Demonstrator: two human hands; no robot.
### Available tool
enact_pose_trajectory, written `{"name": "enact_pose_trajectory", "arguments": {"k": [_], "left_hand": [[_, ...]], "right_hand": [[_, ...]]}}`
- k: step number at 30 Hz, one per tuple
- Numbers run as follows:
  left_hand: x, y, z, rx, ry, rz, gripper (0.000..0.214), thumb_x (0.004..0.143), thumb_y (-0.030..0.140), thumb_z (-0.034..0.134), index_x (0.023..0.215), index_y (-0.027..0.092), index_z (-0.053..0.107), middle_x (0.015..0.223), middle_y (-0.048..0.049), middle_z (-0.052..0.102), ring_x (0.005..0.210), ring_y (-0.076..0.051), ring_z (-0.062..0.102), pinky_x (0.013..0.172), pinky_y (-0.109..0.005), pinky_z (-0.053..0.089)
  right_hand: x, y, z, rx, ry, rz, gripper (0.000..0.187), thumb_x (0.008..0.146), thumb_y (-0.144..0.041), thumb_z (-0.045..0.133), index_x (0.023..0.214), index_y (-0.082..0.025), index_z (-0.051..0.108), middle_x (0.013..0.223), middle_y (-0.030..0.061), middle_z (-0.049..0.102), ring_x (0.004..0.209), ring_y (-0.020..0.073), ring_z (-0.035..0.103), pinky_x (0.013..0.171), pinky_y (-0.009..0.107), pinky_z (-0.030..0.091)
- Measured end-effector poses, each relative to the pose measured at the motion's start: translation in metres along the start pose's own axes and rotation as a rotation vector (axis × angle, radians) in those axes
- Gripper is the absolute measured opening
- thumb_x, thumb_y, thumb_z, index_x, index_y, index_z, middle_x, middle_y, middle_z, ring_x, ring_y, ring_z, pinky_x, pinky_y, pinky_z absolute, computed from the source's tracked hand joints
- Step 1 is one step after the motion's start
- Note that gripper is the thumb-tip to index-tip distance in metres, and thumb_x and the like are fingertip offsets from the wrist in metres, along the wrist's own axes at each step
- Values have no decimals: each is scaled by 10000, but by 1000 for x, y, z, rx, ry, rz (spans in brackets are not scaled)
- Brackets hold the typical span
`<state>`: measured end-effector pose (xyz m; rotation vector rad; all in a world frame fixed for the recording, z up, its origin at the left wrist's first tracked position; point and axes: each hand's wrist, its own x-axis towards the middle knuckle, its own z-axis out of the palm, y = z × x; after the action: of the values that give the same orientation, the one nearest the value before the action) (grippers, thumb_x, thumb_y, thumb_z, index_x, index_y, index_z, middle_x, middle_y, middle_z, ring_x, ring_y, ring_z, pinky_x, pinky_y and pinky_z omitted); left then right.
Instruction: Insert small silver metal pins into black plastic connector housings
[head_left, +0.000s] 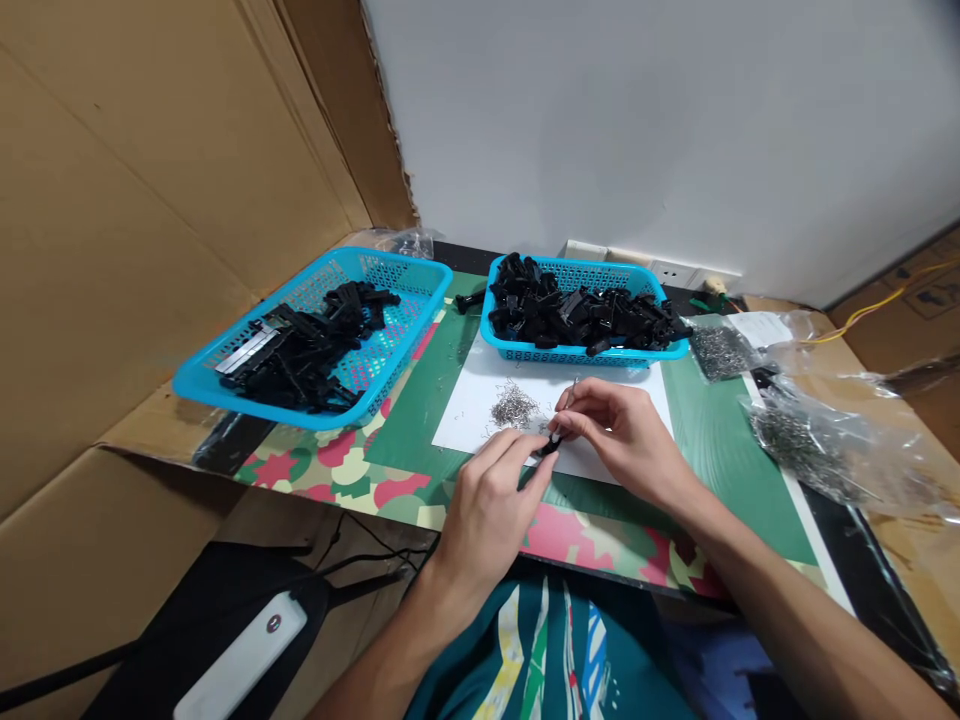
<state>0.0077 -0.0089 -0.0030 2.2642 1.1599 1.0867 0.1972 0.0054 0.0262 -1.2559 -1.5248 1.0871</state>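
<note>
My left hand (495, 495) pinches a small black plastic part (551, 446) over the white paper (465, 405). Close against it, my right hand (615, 430) has its thumb and forefinger closed on a thin metal tool, probably tweezers (571, 392), whose lower end meets the black part. The fingers cover most of both things. Just left of the hands lies a loose pile of tiny metal springs or pins (513, 406) on the paper. Behind the hands stands a blue basket (577, 354) heaped with black plastic parts (577, 305).
Another blue basket (405, 375), tilted at the left, holds black parts (300, 345). Clear bags of small metal pieces (795, 435) lie at the right. A green mat (720, 440) covers the table. Cardboard (150, 200) walls the left side; a socket strip (675, 272) sits behind.
</note>
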Motion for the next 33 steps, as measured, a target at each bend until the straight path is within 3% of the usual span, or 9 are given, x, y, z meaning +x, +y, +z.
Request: {"name": "enact_pose_trajectory", "arguments": {"k": [8,16,26,30,33], "left_hand": [[1,-2,1,-30,2,19,117,980,113,687,1087,160,700,999,-63,738,907,-214,739,822,-357,602],[1,-6,4,-15,26,46,146,984,118,682,1124,156,699,1014,-64,746,908,-221,743,817,-364,600],[0,-5,2,7,6,-13,93,997,153,657,1068,178,711,963,-48,742,866,-216,738,791,-332,580],[0,-7,-1,-31,33,-63,114,1001,198,655,1097,217,714,1007,-28,763,871,-197,752,800,-303,585],[9,-10,-14,-70,82,-141,95,988,277,674,1064,244,720,969,0,773,792,-178,753,733,-273,591]], "right_hand": [[-1,0,2,52,12,2,224,963,-399,722,907,-198,640,831,44,737,753,186,734,736,308,611],[-4,-6,3,-107,9,-64,125,986,-277,650,883,-206,652,805,35,734,727,170,712,737,287,597],[-5,0,10,-185,27,-178,150,991,-231,632,854,-195,681,770,7,713,692,145,689,698,244,562],[-3,3,3,-126,153,-234,113,998,-293,660,1000,-193,711,832,29,755,741,169,729,730,265,581],[0,0,-16,-312,210,-270,198,1049,-312,594,1167,-206,712,987,56,774,815,177,718,761,288,553]]}}
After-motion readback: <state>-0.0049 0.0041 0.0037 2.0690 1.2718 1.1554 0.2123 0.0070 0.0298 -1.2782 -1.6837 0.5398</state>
